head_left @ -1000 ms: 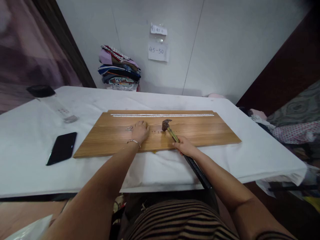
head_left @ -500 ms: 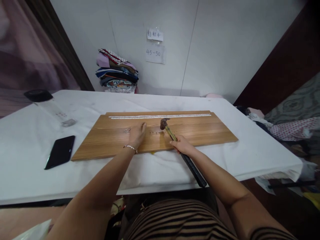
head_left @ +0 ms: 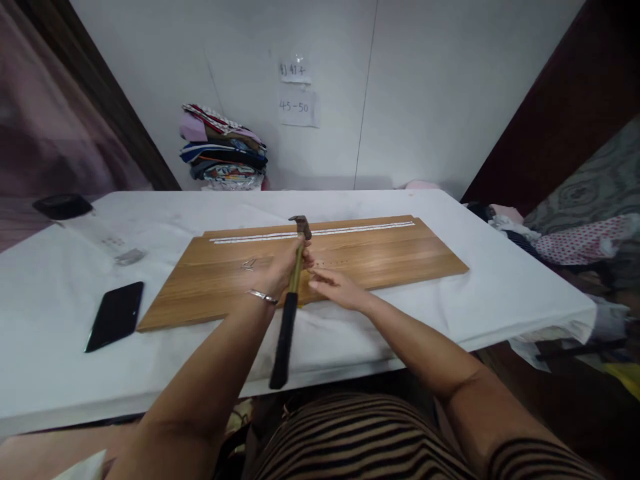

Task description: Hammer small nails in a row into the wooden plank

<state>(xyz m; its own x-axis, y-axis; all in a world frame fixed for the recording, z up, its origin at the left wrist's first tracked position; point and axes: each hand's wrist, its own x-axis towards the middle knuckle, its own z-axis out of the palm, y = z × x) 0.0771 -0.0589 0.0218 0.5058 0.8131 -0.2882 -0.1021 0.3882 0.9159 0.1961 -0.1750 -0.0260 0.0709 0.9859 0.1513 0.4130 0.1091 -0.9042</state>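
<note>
My left hand [head_left: 286,265] is closed around the upper handle of a claw hammer [head_left: 286,333], just below the metal head. The black grip slants down toward the table's front edge. Beside it, my right hand [head_left: 336,288] holds nothing that I can see, its fingers stretched toward the left hand. Both hands are over a wood-grain board [head_left: 395,253]. A row of small nails [head_left: 334,263] runs across the board's middle, right of the left hand. Several loose nails [head_left: 249,264] lie to the left of that hand. Two white strips [head_left: 360,229] lie along the board's far side.
A black phone [head_left: 115,315] lies left of the board on the white-covered table [head_left: 510,287]. Farther back are a black object [head_left: 63,205] and a small clear packet [head_left: 130,257]. Folded clothes [head_left: 225,147] are stacked by the wall, below and left of paper notes [head_left: 299,108].
The hammer has passed from my right hand to my left and moved leftward. My right hand has let go, its fingers now extended. The view has shifted slightly.
</note>
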